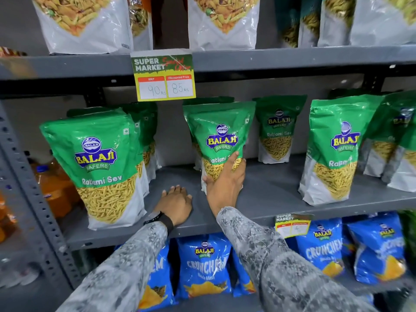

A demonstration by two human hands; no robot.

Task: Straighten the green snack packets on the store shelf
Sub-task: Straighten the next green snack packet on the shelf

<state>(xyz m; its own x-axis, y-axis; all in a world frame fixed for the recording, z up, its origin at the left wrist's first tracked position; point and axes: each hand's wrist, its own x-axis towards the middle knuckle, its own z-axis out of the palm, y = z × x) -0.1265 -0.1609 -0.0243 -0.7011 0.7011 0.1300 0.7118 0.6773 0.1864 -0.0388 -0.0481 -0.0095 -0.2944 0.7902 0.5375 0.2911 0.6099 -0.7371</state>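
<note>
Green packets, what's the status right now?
Right hand gripping middle green packet, fingers across its front. Left hand flat on shelf, empty. Nothing blocking.

Green Balaji Ratlami Sev packets are stood upright on the grey middle shelf (270,194). The left packet (101,167) is set at the front edge, the middle packet (219,140) is leaned slightly, and the right packet (333,149) is tilted leftward.

Green plastic snack packets (221,140) reading "Balaji Wafers Ratlami Sev", yellow price card (163,75) on upper shelf edge "Super Market, MRP 90 Rs, Discounted Price 85 Rs", blue packets (206,264) "Balaji Wafers Crunchem"
</note>
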